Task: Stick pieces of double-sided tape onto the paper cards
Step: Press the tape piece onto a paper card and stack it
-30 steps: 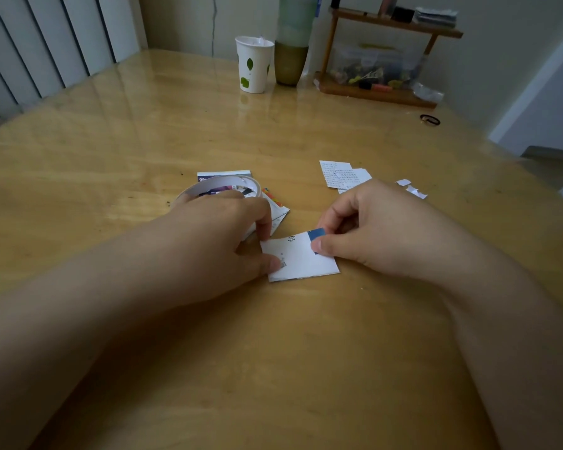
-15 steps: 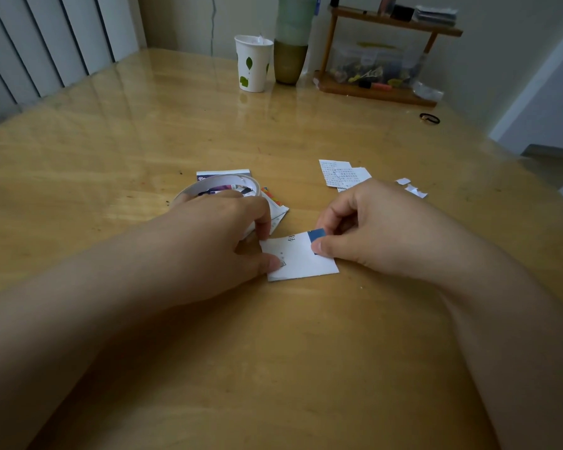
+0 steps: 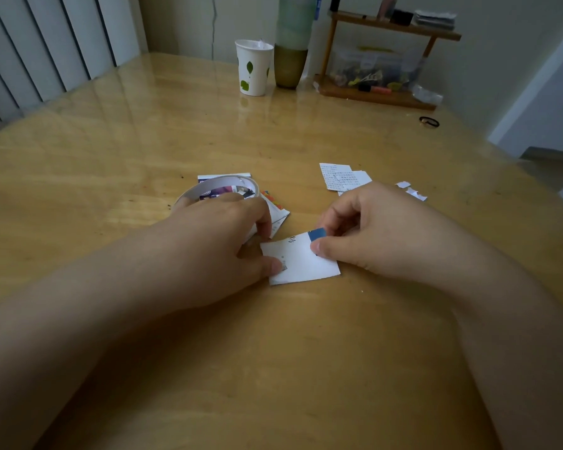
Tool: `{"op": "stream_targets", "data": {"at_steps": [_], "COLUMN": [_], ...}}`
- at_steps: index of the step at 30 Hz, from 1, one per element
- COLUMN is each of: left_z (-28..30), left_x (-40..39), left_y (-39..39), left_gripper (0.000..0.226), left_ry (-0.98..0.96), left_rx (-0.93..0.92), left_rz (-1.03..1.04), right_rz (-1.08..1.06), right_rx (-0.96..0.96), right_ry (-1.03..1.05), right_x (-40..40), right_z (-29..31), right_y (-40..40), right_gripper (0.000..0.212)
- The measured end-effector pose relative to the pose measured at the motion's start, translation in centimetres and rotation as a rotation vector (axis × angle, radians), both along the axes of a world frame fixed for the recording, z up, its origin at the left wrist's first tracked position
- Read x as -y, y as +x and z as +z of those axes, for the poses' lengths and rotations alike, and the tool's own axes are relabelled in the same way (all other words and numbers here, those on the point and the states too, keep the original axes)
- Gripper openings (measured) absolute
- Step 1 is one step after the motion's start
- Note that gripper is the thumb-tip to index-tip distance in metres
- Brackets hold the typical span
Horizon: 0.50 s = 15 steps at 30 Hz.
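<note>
- The paper card (image 3: 303,261) lies flat on the tabletop (image 3: 273,352).
- The left hand (image 3: 221,241) pins its left edge with curled thumb and finger.
- The right hand (image 3: 364,235) pinches its blue corner (image 3: 316,234).
- The tape roll (image 3: 221,186) sits behind the left hand.

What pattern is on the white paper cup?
Green leaves on the white paper cup, clearest in the head view.

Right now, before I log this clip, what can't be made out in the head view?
- Tape piece: not visible on the white card; right hand covers the far corner.
- Tape roll: near half hidden behind the left hand.
- Print on the paper slips: too small to read.
- Shelf contents: dim and blurred.
</note>
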<state>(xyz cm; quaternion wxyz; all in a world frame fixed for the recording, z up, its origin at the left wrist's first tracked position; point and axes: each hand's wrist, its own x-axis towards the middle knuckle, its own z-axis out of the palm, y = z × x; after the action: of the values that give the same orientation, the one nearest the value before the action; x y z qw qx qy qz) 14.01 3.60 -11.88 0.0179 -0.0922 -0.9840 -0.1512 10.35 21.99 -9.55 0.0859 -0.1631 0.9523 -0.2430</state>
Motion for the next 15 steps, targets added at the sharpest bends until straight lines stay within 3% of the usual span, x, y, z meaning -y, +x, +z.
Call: {"op": "stream_targets", "data": {"at_steps": [6,10,15], "left_z": [0.4,1.3,1.5], "left_x": [0.6,0.9,0.9], "left_y": [-0.3,-0.3,-0.3], "left_gripper": [0.031,0.023,0.009], "left_ry": [0.155,0.465,0.897], "left_rx": [-0.043,-0.098,-0.122], "left_rz": [0.059,0.128,0.173], "right_rz": [-0.055,-0.052,-0.023], "right_rx": [-0.005,-0.055,-0.100], "right_ry": [-0.208,-0.480,-0.667], "right_x": [-0.5,-0.3,0.2], "right_z": [0.8,1.0,1.3], "right_y": [-0.2,-0.2,0.2], "right_gripper": [0.017,0.015,0.010]}}
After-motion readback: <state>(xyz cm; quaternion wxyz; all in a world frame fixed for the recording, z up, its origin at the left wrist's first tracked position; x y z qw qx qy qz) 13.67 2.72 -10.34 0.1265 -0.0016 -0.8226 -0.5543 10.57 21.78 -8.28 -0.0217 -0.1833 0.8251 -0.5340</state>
